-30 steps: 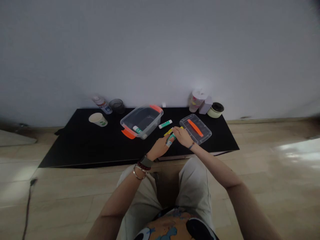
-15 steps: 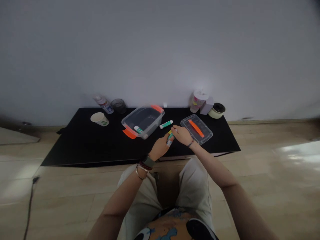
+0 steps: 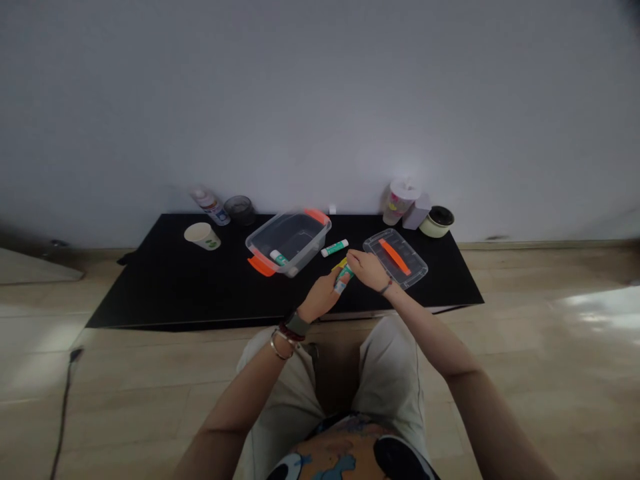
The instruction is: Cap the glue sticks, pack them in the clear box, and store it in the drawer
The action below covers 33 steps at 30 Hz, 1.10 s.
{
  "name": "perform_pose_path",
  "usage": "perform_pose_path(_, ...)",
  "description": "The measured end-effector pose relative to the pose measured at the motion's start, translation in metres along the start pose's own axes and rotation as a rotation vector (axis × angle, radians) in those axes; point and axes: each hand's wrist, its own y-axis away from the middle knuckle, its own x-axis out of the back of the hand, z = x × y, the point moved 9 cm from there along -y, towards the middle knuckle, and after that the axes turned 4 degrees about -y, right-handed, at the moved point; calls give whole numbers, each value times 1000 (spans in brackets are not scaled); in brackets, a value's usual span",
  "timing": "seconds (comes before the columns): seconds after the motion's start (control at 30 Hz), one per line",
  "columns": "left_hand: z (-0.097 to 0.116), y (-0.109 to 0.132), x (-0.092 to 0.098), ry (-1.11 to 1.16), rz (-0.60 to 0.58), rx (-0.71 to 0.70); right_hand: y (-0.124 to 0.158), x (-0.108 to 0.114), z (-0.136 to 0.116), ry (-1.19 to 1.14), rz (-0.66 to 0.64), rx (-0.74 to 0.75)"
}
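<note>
My left hand (image 3: 321, 295) is wrapped round a green and white glue stick (image 3: 344, 278), held tilted above the front part of the black table. A small yellow piece (image 3: 342, 263) shows beside its upper part. Close against the stick's upper end, my right hand (image 3: 367, 269) is closed; its fingers hide whatever is in them. Just beyond the hands a second glue stick (image 3: 335, 249) lies on the table. Another glue stick (image 3: 279, 257) is in the clear plastic box (image 3: 313, 252) with orange latches, on the left.
To the right lies the clear lid (image 3: 419, 268) with its orange handle. Behind it stand a lidded cup (image 3: 399, 203), a pale box (image 3: 417, 212) and a cream pot (image 3: 437, 223). A paper cup (image 3: 203, 236), spray can (image 3: 211, 206) and dark glass (image 3: 241, 211) occupy the table's left.
My right hand has shifted slightly to the right along the glue stick's upper end. My left hand keeps its grip. The whole view has moved a little.
</note>
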Motion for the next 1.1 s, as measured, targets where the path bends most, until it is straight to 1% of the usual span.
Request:
perform_pose_path(0.03, 1, 0, 4, -141, 50, -39, 0, -3, 5, 46, -8, -44)
perform_pose_path(0.1, 7, -2, 6, -391, 92, -130, 0, -7, 12, 106, -16, -104)
perform_pose_path(0.2, 20, -5, 4, -556, 59, -288, 1, -4, 10, 131, 14, -115)
perform_pose_path(0.27, 35, -6, 7, -584, 56, -391, 2, 5, 3, 99, 62, -85)
perform_pose_path(0.33, 49, -7, 13, -556, 55, -445, 2, 15, -7, 3, 120, -31)
perform_pose_path(0.43, 69, -13, 25, -499, 31, -499, 3, 29, -19, -253, 206, 72)
perform_pose_path(0.5, 75, -23, 39, -472, 48, -497, 5, 34, -21, -426, 239, 137)
perform_pose_path(0.57, 73, -40, 67, -404, 146, -441, 8, 34, -19, -520, 239, 174)
perform_pose_path(0.63, 63, -61, 104, -303, 300, -356, 13, 29, -13, -520, 204, 176)
perform_pose_path(0.7, 49, -80, 137, -242, 403, -257, 20, 19, -6, -483, 135, 159)
perform_pose_path(0.77, 37, -95, 165, -288, 497, -150, 28, 9, 4, -451, 72, 134)
perform_pose_path(0.83, 29, -104, 184, -441, 547, -35, 35, 3, 13, -440, 38, 110)
perform_pose_path(0.87, 25, -107, 189, -534, 544, 17, 38, 0, 16, -439, 29, 101)
perform_pose_path(0.93, 18, -112, 191, -697, 496, 109, 41, -2, 22, -438, 17, 86)
perform_pose_path(1.0, 9, -115, 188, -802, 418, 178, 42, -2, 25, -431, 11, 75)
perform_pose_path(1.1, -8, -118, 179, -899, 279, 278, 43, 0, 28, -408, 6, 72)
